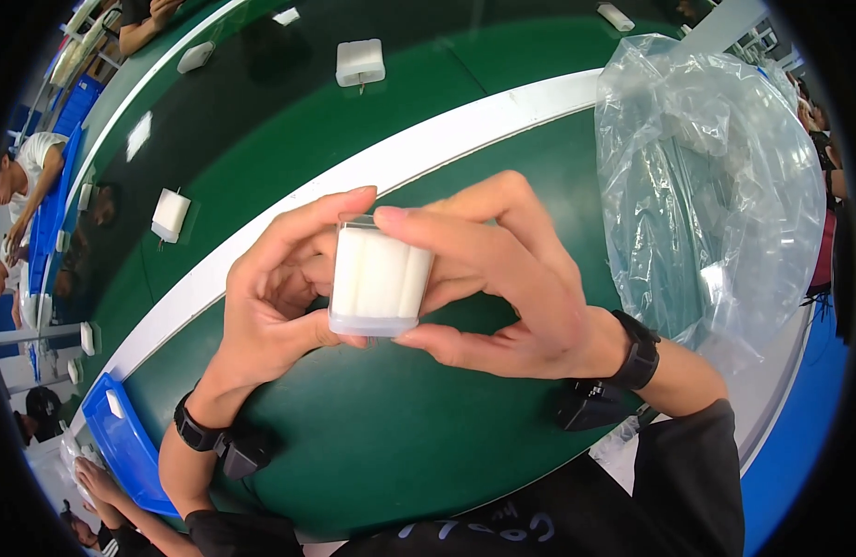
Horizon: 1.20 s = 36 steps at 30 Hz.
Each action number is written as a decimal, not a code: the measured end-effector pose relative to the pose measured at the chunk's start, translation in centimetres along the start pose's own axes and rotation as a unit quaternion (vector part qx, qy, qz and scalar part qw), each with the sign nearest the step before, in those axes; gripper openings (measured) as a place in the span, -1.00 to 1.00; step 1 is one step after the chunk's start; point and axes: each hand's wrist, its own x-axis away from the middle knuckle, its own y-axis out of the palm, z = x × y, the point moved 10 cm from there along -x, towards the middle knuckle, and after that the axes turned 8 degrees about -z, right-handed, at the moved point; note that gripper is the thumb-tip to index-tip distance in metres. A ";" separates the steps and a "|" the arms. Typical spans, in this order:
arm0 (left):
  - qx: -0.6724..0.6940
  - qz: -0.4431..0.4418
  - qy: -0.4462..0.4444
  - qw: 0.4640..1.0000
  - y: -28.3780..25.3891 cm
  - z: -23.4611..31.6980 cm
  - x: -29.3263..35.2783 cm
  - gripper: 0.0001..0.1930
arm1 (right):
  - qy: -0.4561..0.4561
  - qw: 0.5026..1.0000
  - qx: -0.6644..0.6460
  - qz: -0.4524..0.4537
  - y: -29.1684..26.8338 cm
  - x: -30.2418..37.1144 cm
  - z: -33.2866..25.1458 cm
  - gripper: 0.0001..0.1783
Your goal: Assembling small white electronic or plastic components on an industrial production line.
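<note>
Green bench [372, 446] w/ a white stripe [428, 148] across it fills most of the view, and a big crinkly clear plastic bag [716, 176] sits on its right side, near the right hand [512, 288]. Both hands meet over the middle of the bench, the left hand [279, 297] & right hand each w/ a tight grip on one small white block in a clear case [380, 277], held upright btwn fingers on top and thumbs under it. More small white blocks [360, 61] lie well apart on the far bench, and a blue tray [126, 446] sits at the lower left.
</note>
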 end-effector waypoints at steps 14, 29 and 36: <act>-0.048 0.011 0.000 0.999 0.3 -0.2 -0.9 -0.02 | 0.049 0.992 -0.109 -0.045 1.2 0.4 2.7 -0.19; 0.019 0.040 0.051 0.998 0.9 0.2 0.2 -0.54 | 0.114 0.988 -0.086 -0.057 1.1 0.4 2.3 -0.33; -0.109 0.007 0.074 0.991 1.0 0.8 -0.4 -0.65 | 0.102 0.991 -0.075 -0.033 0.9 0.6 2.9 -0.30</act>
